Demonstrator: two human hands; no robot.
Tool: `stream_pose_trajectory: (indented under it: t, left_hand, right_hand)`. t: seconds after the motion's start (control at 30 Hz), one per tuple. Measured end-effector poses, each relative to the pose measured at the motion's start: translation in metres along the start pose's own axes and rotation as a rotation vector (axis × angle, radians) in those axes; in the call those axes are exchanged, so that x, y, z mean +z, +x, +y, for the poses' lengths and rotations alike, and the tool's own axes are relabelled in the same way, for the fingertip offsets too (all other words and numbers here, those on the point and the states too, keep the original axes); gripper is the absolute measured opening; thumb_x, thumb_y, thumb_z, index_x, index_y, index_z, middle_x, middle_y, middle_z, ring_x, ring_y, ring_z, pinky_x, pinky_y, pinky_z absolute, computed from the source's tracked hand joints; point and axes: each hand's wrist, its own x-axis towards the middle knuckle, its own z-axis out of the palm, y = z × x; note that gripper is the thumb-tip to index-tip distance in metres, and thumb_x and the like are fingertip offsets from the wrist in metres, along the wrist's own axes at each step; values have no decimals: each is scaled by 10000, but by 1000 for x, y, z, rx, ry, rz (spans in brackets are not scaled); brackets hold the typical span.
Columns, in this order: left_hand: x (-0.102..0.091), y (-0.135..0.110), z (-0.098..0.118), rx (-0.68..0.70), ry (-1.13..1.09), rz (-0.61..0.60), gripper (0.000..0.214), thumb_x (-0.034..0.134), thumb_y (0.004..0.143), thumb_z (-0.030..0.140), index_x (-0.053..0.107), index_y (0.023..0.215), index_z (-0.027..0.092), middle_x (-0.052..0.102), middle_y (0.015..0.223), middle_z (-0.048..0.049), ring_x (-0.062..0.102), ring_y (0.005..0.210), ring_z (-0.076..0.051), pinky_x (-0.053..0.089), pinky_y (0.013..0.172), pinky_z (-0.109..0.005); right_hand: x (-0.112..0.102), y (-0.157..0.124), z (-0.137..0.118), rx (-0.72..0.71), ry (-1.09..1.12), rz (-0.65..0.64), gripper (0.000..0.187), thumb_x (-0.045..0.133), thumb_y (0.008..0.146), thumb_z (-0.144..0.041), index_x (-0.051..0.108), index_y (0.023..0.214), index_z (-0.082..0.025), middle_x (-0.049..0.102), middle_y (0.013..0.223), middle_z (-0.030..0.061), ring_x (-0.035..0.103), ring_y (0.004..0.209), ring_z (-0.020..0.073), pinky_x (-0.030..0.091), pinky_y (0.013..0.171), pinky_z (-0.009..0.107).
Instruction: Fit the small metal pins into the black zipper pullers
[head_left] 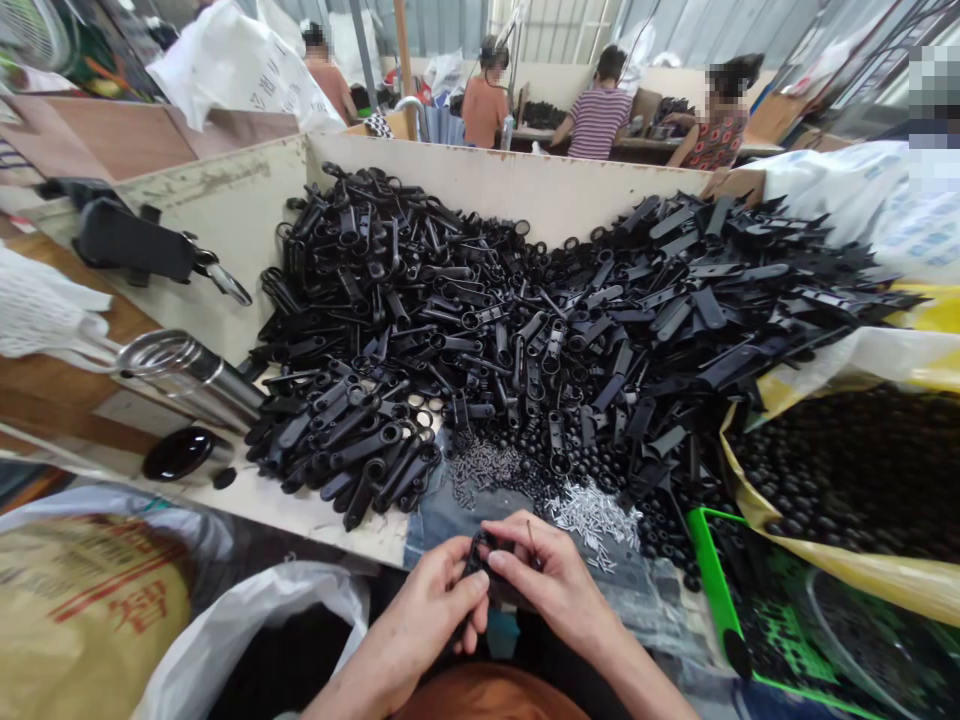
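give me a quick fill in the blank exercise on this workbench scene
The left hand and right hand hold a part coloured ____.
The tray at the right is coloured bright ____.
The steel flask is on the picture's ____ side.

Missing words: black; green; left.

Desk [307, 515]: heap of parts [480, 330] mid-desk; back board [540, 185] behind, people [600, 118] beyond that. Flask [214, 380] left of heap. Screws [486, 470] before heap, pins [592, 512] right of screws. Crate [715, 585] front right, bag of beads [877, 580] behind it. Small part [478, 545] between left hand [442, 590] and right hand [544, 570], before screws.
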Motion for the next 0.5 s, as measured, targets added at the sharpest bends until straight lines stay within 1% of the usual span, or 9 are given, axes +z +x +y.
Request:
stream_pose_trajectory:
  t: [0.07, 0.17, 0.23, 0.3, 0.33, 0.4, 0.47, 0.5]
  left_hand:
    - [0, 0, -2, -25, 9, 14, 501, 666, 822, 509, 533, 1145, 151, 596, 620, 63, 484, 453, -78, 289, 471, -215]
    - [-1, 1, -7, -29, 16, 18, 489, 650, 824, 513, 524, 1134, 156, 590, 619, 64, 476, 453, -78, 283, 464, -211]
    - [-2, 2, -11, -13, 32, 14, 461, 629, 838, 518, 532, 1115, 162, 577, 614, 68, 463, 447, -82, 297, 463, -213]
    - [-4, 4, -13, 46, 84, 48, 397, 605, 863, 488, 552, 1099, 173, 575, 620, 66, 485, 473, -100, 346, 480, -222]
    - [-5, 5, -13, 103, 126, 91, 354, 608, 869, 453, 569, 1093, 181, 607, 658, 47, 542, 534, -121, 402, 522, -234]
    - [-7, 6, -11, 234, 231, 214, 255, 638, 859, 368, 613, 1048, 199, 700, 810, -9, 656, 769, -184, 505, 694, -283]
    - [-8, 9, -7, 325, 337, 356, 182, 666, 837, 322, 651, 979, 209, 747, 961, -47, 673, 987, -247, 520, 858, -343]
    - [-9, 10, -5, 348, 377, 425, 165, 670, 832, 324, 663, 949, 208, 758, 981, -56, 676, 1014, -266, 522, 884, -364]
  right_hand:
    - [0, 0, -2, -7, -11, -6, 299, 668, 938, -444, 797, 1121, -245, 557, 781, 0, 516, 672, 148, 429, 628, 275]
    - [1, -1, -5, 2, -36, -9, 302, 658, 943, -435, 795, 1121, -231, 566, 790, 5, 529, 686, 154, 444, 649, 282]
    - [3, -2, -6, 0, -51, -13, 290, 652, 948, -412, 788, 1127, -229, 571, 795, 4, 545, 703, 159, 455, 669, 285]
    - [2, -2, -6, -14, -62, -30, 290, 641, 955, -388, 769, 1161, -229, 580, 815, 4, 566, 721, 162, 468, 692, 286]
    - [1, -1, -7, -21, -79, -31, 295, 631, 961, -379, 756, 1182, -228, 582, 820, 4, 573, 725, 163, 471, 693, 284]
    - [-1, 4, -9, -28, -146, -2, 278, 601, 979, -348, 748, 1172, -213, 584, 805, 3, 578, 715, 164, 469, 678, 276]
    - [-4, 12, -13, -35, -250, 50, 220, 573, 988, -277, 753, 1083, -192, 598, 779, 2, 584, 696, 162, 463, 661, 268]
    - [-4, 18, -16, -42, -311, 65, 191, 568, 984, -231, 749, 1028, -187, 616, 782, 5, 594, 696, 161, 465, 664, 264]
